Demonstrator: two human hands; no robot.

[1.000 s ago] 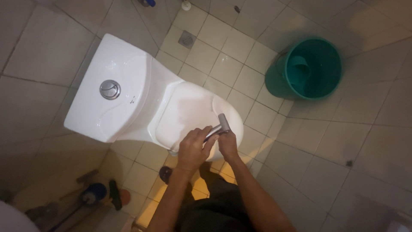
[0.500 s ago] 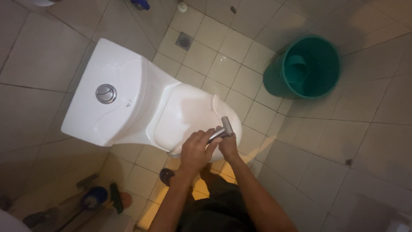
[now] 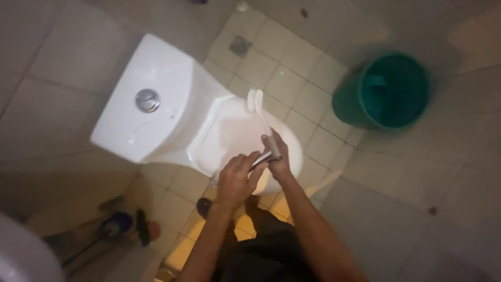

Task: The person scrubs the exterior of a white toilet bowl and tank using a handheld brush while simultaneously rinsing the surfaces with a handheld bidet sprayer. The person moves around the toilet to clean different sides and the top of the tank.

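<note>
A white toilet point(image 3: 156, 89) with its lid point(image 3: 235, 136) down fills the middle of the view. Over the front of the lid, both my hands hold a metal hand sprayer point(image 3: 259, 159). My left hand point(image 3: 236, 180) is closed around its handle. My right hand point(image 3: 276, 152) grips the head end, fingers laid over it. A white streak point(image 3: 258, 107) runs from the sprayer head across the lid toward the tank, widening at its far end. It looks like a jet of water, though blur keeps me from being sure.
A green bucket point(image 3: 391, 91) with a dipper point(image 3: 373, 81) inside stands on the tiled floor at the right. A floor drain point(image 3: 240, 46) lies behind the toilet. Brushes and a blue-headed tool point(image 3: 117, 227) lie at the lower left, beside a white rounded edge point(image 3: 21, 256).
The white streak has appeared on the lid from the sprayer head toward the tank. My right fingers have slid up over the head. The view has shifted and blurred.
</note>
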